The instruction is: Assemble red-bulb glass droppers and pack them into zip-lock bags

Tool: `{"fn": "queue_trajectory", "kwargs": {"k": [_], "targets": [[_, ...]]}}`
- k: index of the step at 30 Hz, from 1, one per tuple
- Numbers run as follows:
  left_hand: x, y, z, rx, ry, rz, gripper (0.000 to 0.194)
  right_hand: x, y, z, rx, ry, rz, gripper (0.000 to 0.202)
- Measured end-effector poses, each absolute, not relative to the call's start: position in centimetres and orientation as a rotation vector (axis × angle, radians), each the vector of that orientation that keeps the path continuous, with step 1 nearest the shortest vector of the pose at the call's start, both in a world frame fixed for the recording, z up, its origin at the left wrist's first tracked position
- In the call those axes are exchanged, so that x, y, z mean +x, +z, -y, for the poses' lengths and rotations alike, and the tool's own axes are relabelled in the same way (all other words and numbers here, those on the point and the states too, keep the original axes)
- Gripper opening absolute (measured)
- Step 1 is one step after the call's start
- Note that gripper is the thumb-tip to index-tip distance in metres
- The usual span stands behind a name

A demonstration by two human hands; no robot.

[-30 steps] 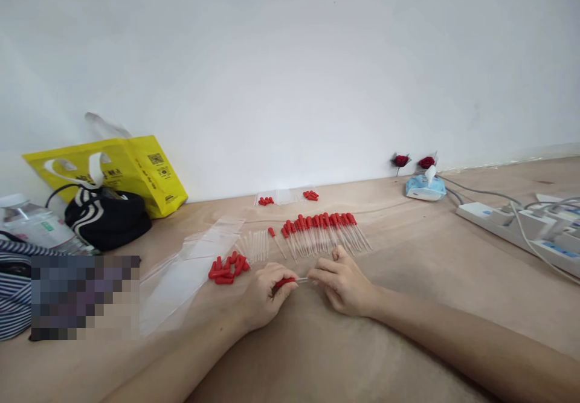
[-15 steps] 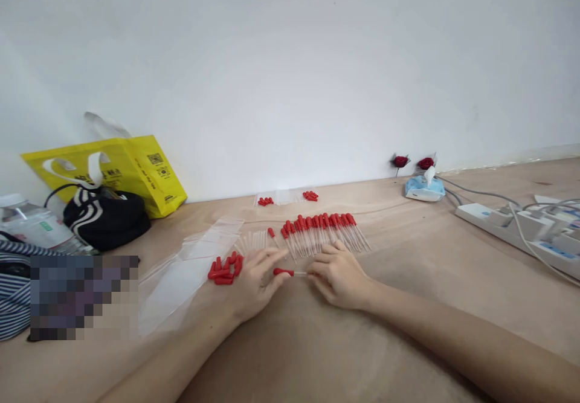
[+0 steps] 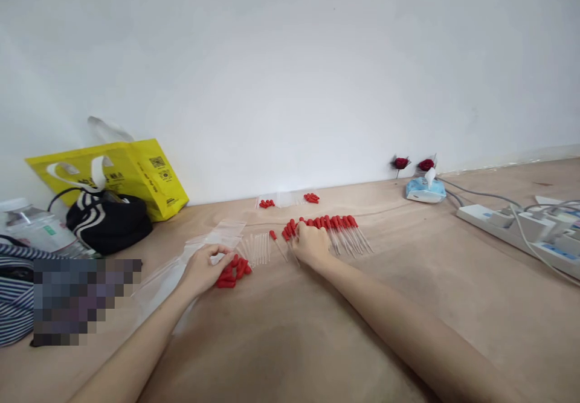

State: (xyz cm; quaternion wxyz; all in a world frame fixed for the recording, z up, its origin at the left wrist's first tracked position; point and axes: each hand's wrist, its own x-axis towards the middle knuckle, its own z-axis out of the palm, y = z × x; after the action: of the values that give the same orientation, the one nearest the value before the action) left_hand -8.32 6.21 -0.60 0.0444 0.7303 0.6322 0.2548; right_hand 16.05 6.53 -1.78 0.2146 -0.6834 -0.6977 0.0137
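My left hand (image 3: 203, 268) is at the pile of loose red rubber bulbs (image 3: 234, 271), thumb and forefinger apart over its left edge, with nothing visible between them. My right hand (image 3: 312, 243) reaches into the left part of a row of droppers (image 3: 347, 231), each a red bulb on a thin clear tube. Its fingers are curled closed around a dropper, mostly hidden by the hand. A single dropper (image 3: 273, 237) lies just left of the row. Between it and the bulb pile are several bare clear tubes (image 3: 258, 249), side by side.
Clear plastic bags (image 3: 181, 276) lie at left. More red bulbs (image 3: 312, 198) rest near the wall. A yellow bag (image 3: 154, 179), black pouch (image 3: 111, 225) and bottle (image 3: 40, 228) stand left. A tissue pack (image 3: 426, 190) and power strip (image 3: 480, 214) with cables are right.
My right hand has carried the dropper from in front of the row up and left into it. My left hand has let go of its bulb and moved left to the loose bulbs.
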Motion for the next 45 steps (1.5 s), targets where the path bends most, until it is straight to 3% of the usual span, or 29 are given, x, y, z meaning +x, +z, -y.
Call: {"fn": "queue_trajectory", "kwargs": {"k": [11, 26, 32, 36, 45], "targets": [[-6.9, 0.7, -4.9, 2.508, 0.626, -1.713, 0.03, 14.2, -1.1, -6.4, -1.787, 0.041, 2.006, 0.025], [-4.4, -0.3, -3.7, 2.34, 0.574, -2.045, 0.024, 8.9, -0.3, -7.9, -1.981, 0.388, 1.989, 0.025], [-4.3, 0.2, -3.5, 2.376, 0.88, -1.954, 0.022, 9.0, 0.1, -7.7, -1.953, 0.426, 1.971, 0.024], [-3.6, 0.0, -2.6, 2.403, 1.063, -1.692, 0.018, 11.3, 0.9, -6.8, -1.833, 0.371, 1.983, 0.025], [1.5, -2.5, -0.6, 2.419, 0.901, -1.191, 0.016, 23.8, -3.1, -2.3, -1.09, 0.238, 2.024, 0.012]]}}
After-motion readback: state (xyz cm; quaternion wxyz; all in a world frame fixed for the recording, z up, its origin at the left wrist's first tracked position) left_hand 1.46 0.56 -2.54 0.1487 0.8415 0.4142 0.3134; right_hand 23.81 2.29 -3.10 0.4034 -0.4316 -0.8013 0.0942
